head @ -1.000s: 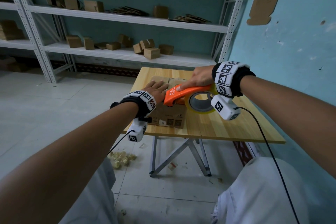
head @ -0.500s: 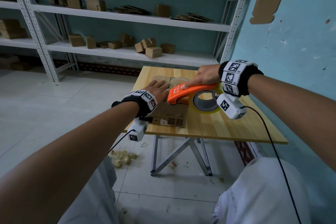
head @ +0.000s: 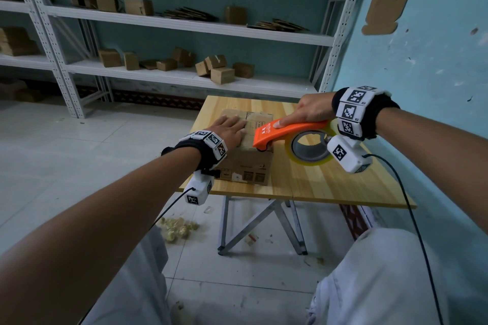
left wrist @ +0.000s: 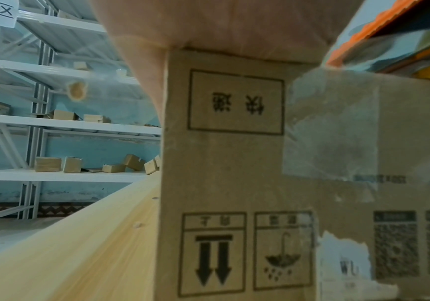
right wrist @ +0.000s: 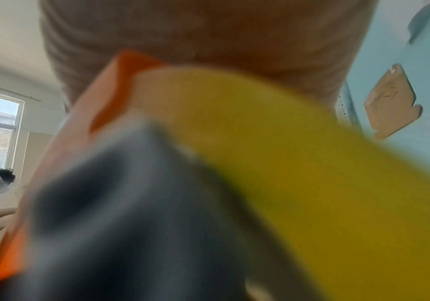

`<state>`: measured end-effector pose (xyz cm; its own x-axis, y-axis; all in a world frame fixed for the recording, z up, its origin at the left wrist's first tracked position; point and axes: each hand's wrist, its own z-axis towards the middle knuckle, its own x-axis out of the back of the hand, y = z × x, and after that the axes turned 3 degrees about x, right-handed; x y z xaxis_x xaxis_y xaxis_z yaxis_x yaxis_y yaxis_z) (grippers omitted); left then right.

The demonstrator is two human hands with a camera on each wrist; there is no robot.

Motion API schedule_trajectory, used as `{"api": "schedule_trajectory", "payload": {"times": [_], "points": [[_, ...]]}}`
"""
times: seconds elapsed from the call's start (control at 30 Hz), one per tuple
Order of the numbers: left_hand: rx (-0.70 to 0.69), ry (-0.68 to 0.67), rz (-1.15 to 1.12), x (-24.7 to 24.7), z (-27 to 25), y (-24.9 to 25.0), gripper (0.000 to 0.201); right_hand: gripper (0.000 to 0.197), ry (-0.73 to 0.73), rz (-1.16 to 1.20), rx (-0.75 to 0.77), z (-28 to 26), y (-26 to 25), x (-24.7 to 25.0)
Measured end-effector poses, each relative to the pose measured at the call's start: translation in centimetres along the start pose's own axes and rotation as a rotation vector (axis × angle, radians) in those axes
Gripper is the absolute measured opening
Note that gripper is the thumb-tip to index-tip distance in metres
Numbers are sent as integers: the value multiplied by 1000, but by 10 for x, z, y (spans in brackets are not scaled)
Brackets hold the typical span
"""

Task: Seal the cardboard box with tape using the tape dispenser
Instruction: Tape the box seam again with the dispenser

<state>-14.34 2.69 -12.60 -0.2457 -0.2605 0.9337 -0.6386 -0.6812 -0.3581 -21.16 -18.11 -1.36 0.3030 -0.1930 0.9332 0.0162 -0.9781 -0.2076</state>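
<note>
**Dispenser laid on the box's near top edge**

The box (head: pixel 247 155) is being kept on the table (head: pixel 330 182), toward its left front part, with printed faces turned to the camera; its printed arrows are seen pointing down in the left wrist view, so the box is standing inverted. The left hand (head: pixel 231 129) is being laid flat on the box top, fingers straight and close together, pointing away toward the shelves (head: pixel 184 76); in the left wrist view the palm (left wrist: pixel 221 26) is being pressed on the top edge above a patch of clear tape (left wrist: pixel 332 130) on the side face.

The dispenser (head: pixel 287 132) is being gripped from above by the right hand (head: pixel 311 111); the index finger is being stretched along the orange handle, the other fingers being curled round it. Its long axis is lying roughly level, left to right across the box; the nose is pointing left and is touching the box's near top edge, while the yellow roll (head: pixel 310 148) is hanging at the right end, off the box and above the table. The right wrist view is being filled by the blurred roll (right wrist: pixel 299 163) and orange frame.
</note>
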Motion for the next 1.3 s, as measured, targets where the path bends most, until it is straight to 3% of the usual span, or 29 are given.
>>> {"api": "schedule_trajectory", "payload": {"times": [0.6, 0.87, 1.3], "points": [[37, -38, -37, 4, 5, 3, 55, 60, -25, -25, -50, 3, 1, -2], [255, -141, -407, 30, 14, -1, 45, 54, -1, -59, -62, 3, -3, 0], [224, 19, -402, 3, 10, 32, 50, 57, 6, -136, -70, 2, -9, -2]]}}
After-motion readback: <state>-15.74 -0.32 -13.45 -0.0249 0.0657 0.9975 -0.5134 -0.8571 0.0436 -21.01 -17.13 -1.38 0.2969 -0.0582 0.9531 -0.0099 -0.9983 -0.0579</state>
